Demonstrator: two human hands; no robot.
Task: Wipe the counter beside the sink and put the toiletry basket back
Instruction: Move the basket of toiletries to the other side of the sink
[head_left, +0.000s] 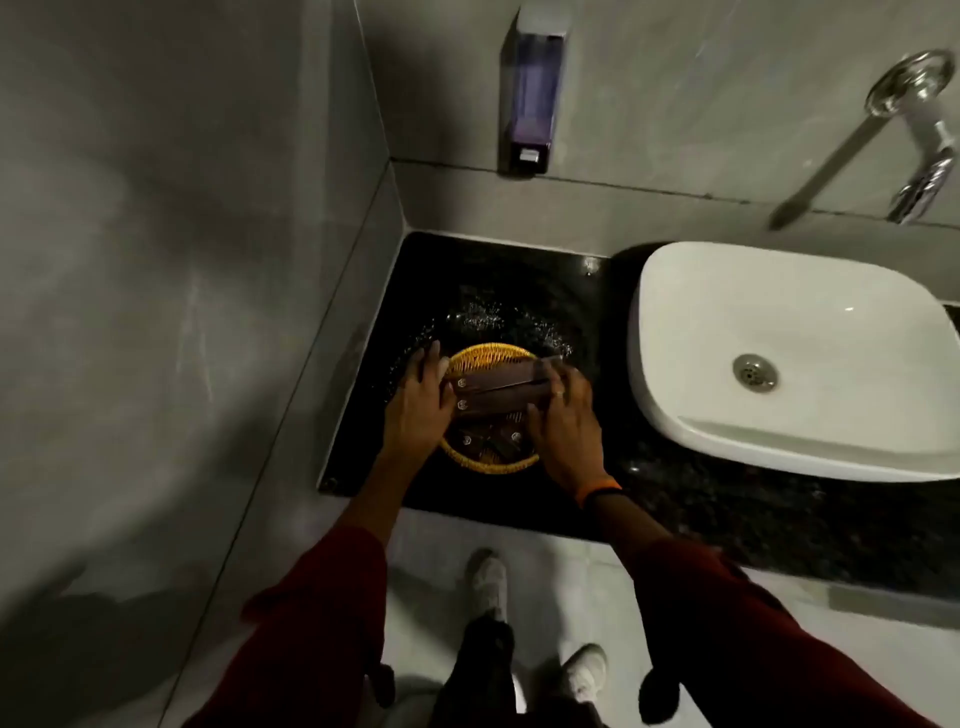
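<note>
A round yellow wicker toiletry basket (485, 354) sits on the black speckled counter (519, 280) left of the white sink (779, 358). Several dark brown toiletry packets (498, 387) lie across and inside it. My left hand (418, 410) grips the basket's left side, fingers curled over the rim and the packet ends. My right hand (563, 421) holds the right side, covering that part of the rim. Whether the basket rests on the counter or is just lifted off it, I cannot tell.
Grey tiled walls close the counter on the left and behind. A soap dispenser (532, 88) hangs on the back wall, and a chrome tap (919, 135) juts out above the sink. The counter's front edge (467, 512) lies near my body, with my shoes (488, 582) on the pale floor.
</note>
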